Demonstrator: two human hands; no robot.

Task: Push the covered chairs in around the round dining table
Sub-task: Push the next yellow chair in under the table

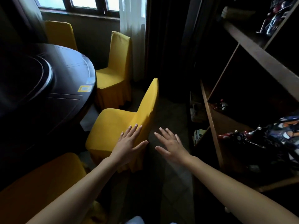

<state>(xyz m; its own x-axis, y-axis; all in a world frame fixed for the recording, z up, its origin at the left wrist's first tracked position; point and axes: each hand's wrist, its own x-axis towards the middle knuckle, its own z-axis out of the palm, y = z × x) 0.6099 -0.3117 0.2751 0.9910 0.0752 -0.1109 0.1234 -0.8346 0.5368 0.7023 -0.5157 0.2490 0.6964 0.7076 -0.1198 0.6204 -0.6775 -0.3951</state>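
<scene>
Left hand spread flat on the near end of the yellow cloth-covered chair's backrest, right hand open and empty just beside it, off the fabric, backrest running away from both, seat facing the dark round wooden tabletop, standing just clear of it.

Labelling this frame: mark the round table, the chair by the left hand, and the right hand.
round table [64, 101], head view, bare dark top near edge
chair [110, 123], head view, middle of yellow seat
right hand [173, 145], head view, back of the hand
</scene>
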